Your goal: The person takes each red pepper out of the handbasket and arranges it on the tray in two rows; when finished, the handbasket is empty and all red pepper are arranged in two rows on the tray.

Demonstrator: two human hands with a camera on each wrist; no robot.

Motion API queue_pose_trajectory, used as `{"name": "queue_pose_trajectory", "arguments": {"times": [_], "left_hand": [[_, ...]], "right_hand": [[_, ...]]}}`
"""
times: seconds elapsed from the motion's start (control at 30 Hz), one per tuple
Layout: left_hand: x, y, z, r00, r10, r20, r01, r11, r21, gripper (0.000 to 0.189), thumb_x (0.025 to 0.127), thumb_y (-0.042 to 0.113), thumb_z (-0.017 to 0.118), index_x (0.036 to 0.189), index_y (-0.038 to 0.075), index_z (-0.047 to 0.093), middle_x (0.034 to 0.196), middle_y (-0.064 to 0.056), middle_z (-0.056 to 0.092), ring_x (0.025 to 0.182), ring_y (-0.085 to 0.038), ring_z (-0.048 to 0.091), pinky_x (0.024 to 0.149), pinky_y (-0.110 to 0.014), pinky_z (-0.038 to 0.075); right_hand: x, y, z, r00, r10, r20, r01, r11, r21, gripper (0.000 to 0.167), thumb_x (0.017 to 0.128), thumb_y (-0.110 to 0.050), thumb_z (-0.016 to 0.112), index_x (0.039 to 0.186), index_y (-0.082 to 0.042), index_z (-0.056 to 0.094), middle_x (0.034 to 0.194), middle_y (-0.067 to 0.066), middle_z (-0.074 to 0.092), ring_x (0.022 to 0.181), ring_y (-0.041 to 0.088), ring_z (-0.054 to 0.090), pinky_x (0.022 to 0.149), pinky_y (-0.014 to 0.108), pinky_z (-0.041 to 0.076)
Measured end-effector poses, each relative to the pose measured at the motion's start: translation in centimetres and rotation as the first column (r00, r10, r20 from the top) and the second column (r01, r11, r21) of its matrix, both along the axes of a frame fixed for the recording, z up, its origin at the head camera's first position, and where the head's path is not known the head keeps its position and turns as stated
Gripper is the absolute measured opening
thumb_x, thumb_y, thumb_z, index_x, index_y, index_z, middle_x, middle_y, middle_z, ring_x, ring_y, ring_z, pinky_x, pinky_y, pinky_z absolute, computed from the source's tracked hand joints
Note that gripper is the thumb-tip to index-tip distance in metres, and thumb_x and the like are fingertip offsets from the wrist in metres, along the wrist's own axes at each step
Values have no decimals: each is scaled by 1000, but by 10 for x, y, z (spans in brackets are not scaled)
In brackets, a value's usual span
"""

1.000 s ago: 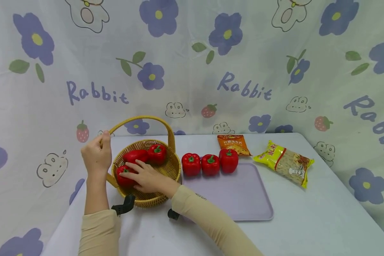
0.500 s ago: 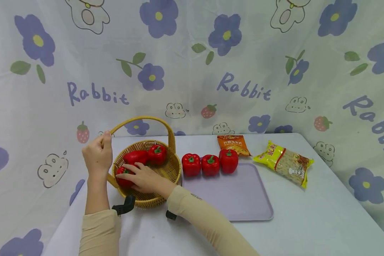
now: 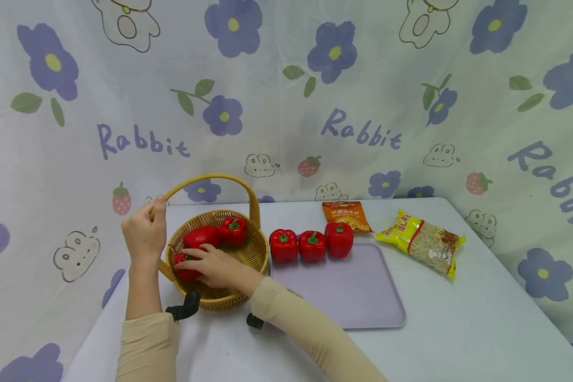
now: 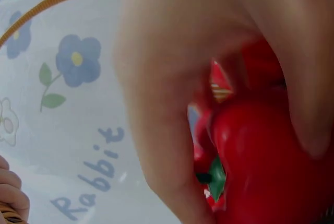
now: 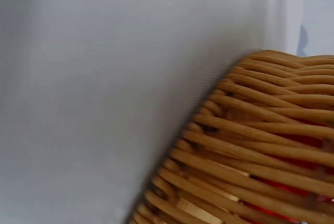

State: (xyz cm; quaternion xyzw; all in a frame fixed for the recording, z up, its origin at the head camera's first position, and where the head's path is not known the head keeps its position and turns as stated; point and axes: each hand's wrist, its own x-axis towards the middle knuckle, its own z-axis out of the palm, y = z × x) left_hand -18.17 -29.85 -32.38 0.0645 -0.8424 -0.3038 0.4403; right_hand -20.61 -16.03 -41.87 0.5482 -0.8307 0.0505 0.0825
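Note:
On the left side of the table, my left hand [image 3: 145,228] grips the handle [image 3: 219,176] of a yellow-brown wicker basket [image 3: 226,303]. My right hand [image 3: 217,268] is inside the basket, its fingers bent over a red bell pepper [image 3: 186,273] that it partly hides. Two more red peppers, one long and smooth [image 3: 200,236] and one with a green stem [image 3: 233,232], lie behind it. The left wrist view shows a hand [image 4: 162,93] close around a glossy red pepper [image 4: 271,156]. Only the basket's woven side [image 5: 271,135] appears in the right wrist view, with red showing through the gaps.
A pale purple tray [image 3: 344,292] lies right of the basket. Three red bell peppers [image 3: 312,246] stand in a row along its back edge. Behind them is an orange snack packet [image 3: 344,215], and a yellow noodle bag [image 3: 422,241] lies to the right. A printed curtain hangs behind.
My right hand's fingers have drawn in slightly around the front pepper in the basket. The left hand stays on the handle, and the basket and tray have not moved.

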Motion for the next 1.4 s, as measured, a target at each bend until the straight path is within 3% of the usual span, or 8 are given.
{"name": "queue_pose_trajectory", "arguments": {"times": [0.2,0.5,0.83,1.13,1.4], "left_hand": [[0,1,0,999,-36,28,36,999,7,58,90,49,47,52,7,36,46,-6,31,44,-19,26,44,-27,16],[1,1,4,998,-27,58,28,1000,-1,57,91,48,46,53,6,37,46,-5,32,45,-20,26,43,-27,17],[2,-2,3,998,-46,44,47,999,-5,57,90,48,47,51,8,35,46,-5,32,45,-18,25,43,-28,16],[5,-1,4,997,-43,66,43,999,6,56,90,48,46,52,8,34,47,-6,32,47,-18,25,45,-29,17],[5,-1,6,997,-50,51,51,998,-28,56,90,48,45,52,9,33,48,-6,31,48,-19,25,46,-30,17]], "right_hand": [[3,9,11,998,-41,52,39,999,30,57,86,-24,63,137,-33,39,147,-5,25,131,23,26,107,29,12],[10,20,31,993,-91,73,93,996,-15,59,86,-28,62,138,-34,35,148,-4,24,132,13,24,104,28,22],[18,49,51,999,-47,24,49,993,-106,58,86,-26,63,137,-31,38,147,-2,26,133,12,23,107,31,13],[27,86,59,994,-77,83,90,983,-162,62,83,-23,66,137,-30,38,148,0,26,129,25,27,101,34,30],[26,125,64,991,-93,94,111,971,-210,59,84,-20,65,137,-28,39,147,2,26,128,31,29,96,37,36]]}}
